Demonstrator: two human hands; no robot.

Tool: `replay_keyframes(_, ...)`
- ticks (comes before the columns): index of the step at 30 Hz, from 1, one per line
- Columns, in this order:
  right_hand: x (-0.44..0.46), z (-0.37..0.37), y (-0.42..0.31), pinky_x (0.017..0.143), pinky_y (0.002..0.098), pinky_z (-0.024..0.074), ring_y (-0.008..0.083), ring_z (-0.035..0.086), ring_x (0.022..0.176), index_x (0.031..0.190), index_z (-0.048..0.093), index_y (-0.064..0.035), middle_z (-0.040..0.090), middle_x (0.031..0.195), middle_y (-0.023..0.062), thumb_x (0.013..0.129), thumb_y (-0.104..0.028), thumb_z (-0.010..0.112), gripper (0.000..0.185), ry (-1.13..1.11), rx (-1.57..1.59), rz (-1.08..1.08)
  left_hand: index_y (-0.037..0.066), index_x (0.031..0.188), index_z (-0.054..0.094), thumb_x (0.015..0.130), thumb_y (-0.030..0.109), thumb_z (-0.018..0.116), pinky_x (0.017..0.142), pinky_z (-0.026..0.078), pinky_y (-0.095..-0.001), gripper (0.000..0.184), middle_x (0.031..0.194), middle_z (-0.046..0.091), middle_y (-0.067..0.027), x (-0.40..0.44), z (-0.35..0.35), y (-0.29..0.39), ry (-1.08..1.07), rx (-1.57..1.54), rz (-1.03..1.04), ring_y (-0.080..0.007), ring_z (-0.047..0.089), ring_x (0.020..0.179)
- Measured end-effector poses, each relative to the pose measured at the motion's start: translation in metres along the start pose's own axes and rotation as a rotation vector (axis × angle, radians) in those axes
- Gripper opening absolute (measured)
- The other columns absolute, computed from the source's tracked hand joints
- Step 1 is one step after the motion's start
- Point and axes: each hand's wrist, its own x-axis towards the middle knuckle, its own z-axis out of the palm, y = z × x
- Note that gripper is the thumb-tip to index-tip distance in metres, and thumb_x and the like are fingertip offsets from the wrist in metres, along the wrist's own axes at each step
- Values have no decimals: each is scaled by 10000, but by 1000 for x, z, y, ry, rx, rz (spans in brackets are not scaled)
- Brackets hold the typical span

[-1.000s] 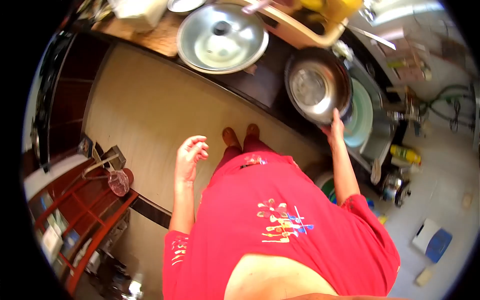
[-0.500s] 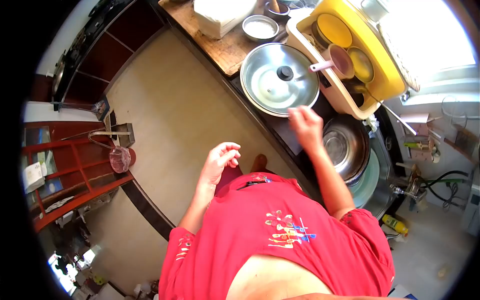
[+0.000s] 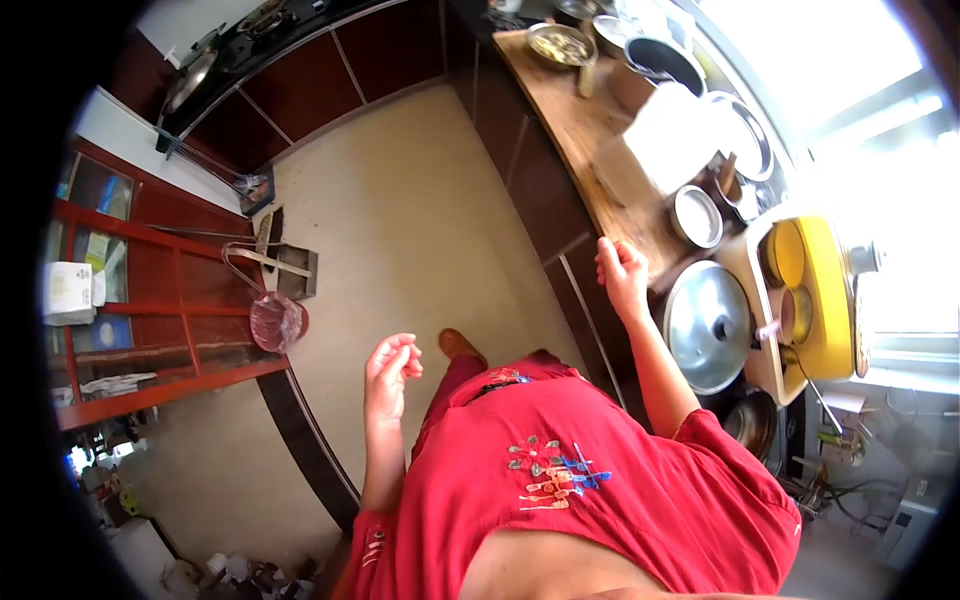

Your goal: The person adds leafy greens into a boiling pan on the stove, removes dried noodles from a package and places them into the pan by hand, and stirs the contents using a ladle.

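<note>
Right hand: the right hand (image 3: 623,272) is beside the lid, up and to the left of it in the view; its grip is loosely curled together, with nothing seen in it.
Left hand: the left hand (image 3: 388,362) is well apart from the lid, to its left over the floor (image 3: 390,210); its fingers are bent, the grip is a little apart, and nothing shows in it.
Lid: the glass lid (image 3: 695,295) lies flat on the bench (image 3: 656,299), 1 black knob (image 3: 722,328) on top; of the things about the right hand, it is among the nearest.
Board: the wooden board (image 3: 560,115) runs upward from the lid; its edge meets the right hand in the view, but contact cannot be told.
Bowl: 1 metal bowl (image 3: 697,216) with white contents sits just above the lid.
White stack: the white stack (image 3: 672,135) is on the board, above the lid and past the bowl.
Dish: 1 dish of food (image 3: 561,46) is at the board's end farthest from the lid.
Basket: the cream basket (image 3: 752,285) is just right of the lid; a yellow container (image 3: 838,300) and 1 pink handle (image 3: 767,330) show there.
Basin: the dark metal basin (image 3: 750,418) is below the lid, partly hidden.
Bin: the lined bin (image 3: 277,323) is on the floor, well left of the lid.
</note>
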Motion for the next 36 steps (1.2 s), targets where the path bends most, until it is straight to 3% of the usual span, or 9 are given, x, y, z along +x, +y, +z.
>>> replay_keyframes(6, 106, 106, -68, 424, 211, 365, 69, 447, 469, 725, 521, -10, 507, 590, 10, 880, -205, 559, 252, 76, 234, -107, 18, 1024, 547, 864, 97, 502, 589, 431, -214, 184, 811, 562, -31, 82, -54, 99, 45, 13, 138, -83, 516, 651)
replay_keyframes(10, 187, 164, -83, 864, 301, 424, 191, 546, 1032, 1237, 426, 19, 510, 1195, 158, 900, -318, 503, 482, -55, 419, -150, 14, 1033, 546, 862, 108, 511, 595, 436, -228, 198, 823, 564, -36, 142, -70, 114, 80, -49, 121, -94, 519, 651)
replay_keyframes(12, 234, 187, -96, 1032, 359, 263, 245, 284, 1298, 1357, 250, 4, 258, 1421, 138, 908, -476, 375, 669, -413, 1114, 209, 4, 1040, 543, 866, 100, 501, 597, 435, -235, 203, 829, 565, -44, 171, -78, 119, 101, -89, 101, -101, 521, 658)
replay_keyframes(18, 377, 308, -125, 1057, 413, 252, 286, 292, 1291, 1306, 351, 5, 317, 1388, 151, 900, -532, 276, 678, -774, 1642, 400, -15, 1045, 536, 875, 83, 473, 619, 421, -243, 207, 842, 563, -62, 266, -92, 183, 294, -112, 151, -110, 521, 678)
replay_keyframes(22, 456, 379, -167, 1023, 387, 298, 279, 387, 1227, 831, 622, -24, 482, 1257, 170, 912, -492, 331, 557, -730, 1409, 524, -20, 1047, 537, 875, 83, 465, 626, 420, -243, 213, 849, 563, -65, 340, -81, 237, 314, -185, 245, -117, 523, 677)
replay_keyframes(26, 511, 444, -196, 975, 360, 323, 204, 483, 1113, 557, 423, -98, 538, 1199, 135, 844, -164, 489, 301, -657, 1047, 543, -12, 1046, 541, 871, 85, 483, 612, 445, -247, 209, 834, 571, -62, 411, -73, 276, 244, -180, 221, -115, 529, 675)
replay_keyframes(29, 529, 502, -194, 967, 348, 326, 182, 501, 970, 576, 384, -89, 521, 1231, 70, 801, -102, 453, 236, -550, 878, 560, -8, 1036, 544, 865, 106, 507, 606, 450, -250, 208, 838, 580, -59, 459, -84, 294, 153, -132, 131, -113, 537, 680)
replay_keyframes(33, 502, 628, -131, 1051, 449, 199, 253, 203, 1317, 1216, 486, -77, 191, 1442, 90, 842, -294, 522, 434, -1045, 365, 343, 0, 1177, 476, 873, 142, 512, 785, 452, -293, 338, 1085, 559, -120, 530, -133, 321, 118, -7, 2, -186, 565, 936)
replay_keyframes(36, 475, 660, -195, 1060, 422, 199, 252, 151, 1342, 1306, 391, -71, 29, 1476, 111, 894, -380, 459, 519, -938, 569, 717, 22, 1324, 341, 917, 213, 428, 1025, 273, -361, 459, 1350, 366, -150, 575, -134, 387, 243, 312, 381, -237, 351, 1250)
